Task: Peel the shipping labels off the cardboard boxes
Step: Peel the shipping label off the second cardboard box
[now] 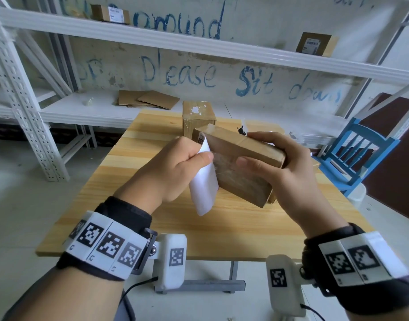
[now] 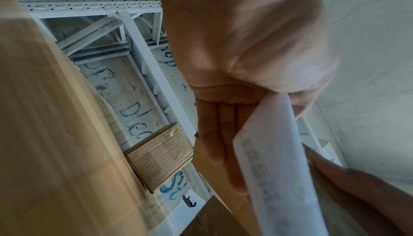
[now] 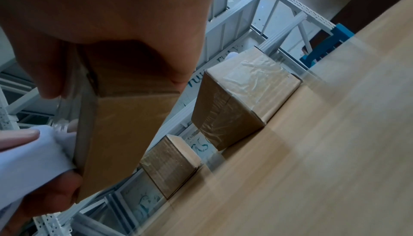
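Note:
A flat brown cardboard box (image 1: 240, 163) hangs tilted above the wooden table (image 1: 138, 158), and my right hand (image 1: 284, 167) grips its right end, thumb on the near face, fingers over the top. My left hand (image 1: 175, 167) pinches a white shipping label (image 1: 204, 186) between thumb and fingers. The label is peeled back from the box's left side and curls downward, blank side toward me; only its printed top corner (image 1: 200, 138) lies against the box. The left wrist view shows the label (image 2: 272, 165) running out of my fist. The right wrist view shows the held box (image 3: 125, 126) edge-on.
Two more taped boxes stand on the far part of the table, a taller one (image 1: 197, 118) behind and another (image 3: 241, 96) to the right. A blue chair (image 1: 351, 154) stands at the right. White metal shelving (image 1: 198, 46) behind holds flat cardboard (image 1: 148, 99) and labelled boxes (image 1: 315, 44).

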`<state>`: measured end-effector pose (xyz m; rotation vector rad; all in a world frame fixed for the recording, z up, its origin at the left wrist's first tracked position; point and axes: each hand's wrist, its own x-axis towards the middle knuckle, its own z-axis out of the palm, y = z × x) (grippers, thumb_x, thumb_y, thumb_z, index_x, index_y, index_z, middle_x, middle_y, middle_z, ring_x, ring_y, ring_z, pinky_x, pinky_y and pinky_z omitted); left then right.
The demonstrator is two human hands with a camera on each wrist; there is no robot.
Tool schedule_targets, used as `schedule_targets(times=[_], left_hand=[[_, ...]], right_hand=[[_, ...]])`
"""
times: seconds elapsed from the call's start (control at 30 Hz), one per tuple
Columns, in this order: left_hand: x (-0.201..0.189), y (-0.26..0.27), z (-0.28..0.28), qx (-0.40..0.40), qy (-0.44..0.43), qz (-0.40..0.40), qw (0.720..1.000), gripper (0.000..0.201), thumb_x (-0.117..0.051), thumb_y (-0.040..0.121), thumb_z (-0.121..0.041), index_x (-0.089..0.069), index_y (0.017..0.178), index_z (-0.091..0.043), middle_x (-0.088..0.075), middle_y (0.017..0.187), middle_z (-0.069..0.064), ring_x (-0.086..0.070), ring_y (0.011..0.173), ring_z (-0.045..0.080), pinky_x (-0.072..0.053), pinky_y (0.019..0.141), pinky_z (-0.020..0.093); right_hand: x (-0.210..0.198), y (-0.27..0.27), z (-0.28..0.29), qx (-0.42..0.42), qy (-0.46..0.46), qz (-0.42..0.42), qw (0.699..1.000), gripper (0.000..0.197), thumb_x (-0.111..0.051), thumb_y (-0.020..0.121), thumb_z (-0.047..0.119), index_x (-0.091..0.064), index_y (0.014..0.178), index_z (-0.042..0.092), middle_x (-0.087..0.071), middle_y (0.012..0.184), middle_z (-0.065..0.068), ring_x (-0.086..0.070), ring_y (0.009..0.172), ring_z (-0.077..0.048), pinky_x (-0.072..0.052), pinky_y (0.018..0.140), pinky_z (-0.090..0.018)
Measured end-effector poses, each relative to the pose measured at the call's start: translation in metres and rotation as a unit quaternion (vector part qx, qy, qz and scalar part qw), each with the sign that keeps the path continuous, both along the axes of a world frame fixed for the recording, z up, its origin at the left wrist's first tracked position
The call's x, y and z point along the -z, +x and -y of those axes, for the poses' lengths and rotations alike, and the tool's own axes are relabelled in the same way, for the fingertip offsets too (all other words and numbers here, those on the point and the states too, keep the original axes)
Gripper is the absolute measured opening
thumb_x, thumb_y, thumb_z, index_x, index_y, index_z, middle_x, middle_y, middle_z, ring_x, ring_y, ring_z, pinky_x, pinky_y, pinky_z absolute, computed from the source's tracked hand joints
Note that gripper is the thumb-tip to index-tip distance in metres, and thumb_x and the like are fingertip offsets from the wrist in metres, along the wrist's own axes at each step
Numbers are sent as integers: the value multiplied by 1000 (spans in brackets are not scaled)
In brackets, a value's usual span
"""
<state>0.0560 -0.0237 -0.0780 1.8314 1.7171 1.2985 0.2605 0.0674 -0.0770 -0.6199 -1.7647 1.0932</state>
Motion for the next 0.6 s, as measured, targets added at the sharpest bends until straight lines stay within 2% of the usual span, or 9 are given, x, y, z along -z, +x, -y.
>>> schedule_targets(times=[0.13, 0.3, 0.6], left_hand=[[0, 1, 0, 7, 4, 12, 1000, 47, -50, 89, -36, -20, 55, -24, -13, 59, -12, -14, 55, 12, -13, 55, 32], [0, 3, 0, 15, 13, 24, 1000, 48, -52, 89, -34, -20, 55, -24, -13, 60, -12, -13, 56, 12, -11, 54, 30], [1, 5, -1, 1, 10, 33, 999, 49, -51, 89, -37, -19, 54, -26, -13, 61, -12, -14, 57, 12, -11, 55, 30]], right_hand=[[-2, 0, 1, -12, -18, -1, 1000, 54, -93, 64, 15, -74, 115, 15, -74, 99, 1, -70, 81, -3, -53, 64, -16], [-4, 1, 0, -9, -35, -8, 999, 51, -85, 63, 23, -75, 112, 17, -72, 106, -5, -71, 83, -8, -54, 65, -17], [-3, -1, 1, -14, -63, -8, 998, 54, -85, 63, 25, -74, 115, 16, -72, 108, -6, -72, 81, -7, -54, 63, -17]])
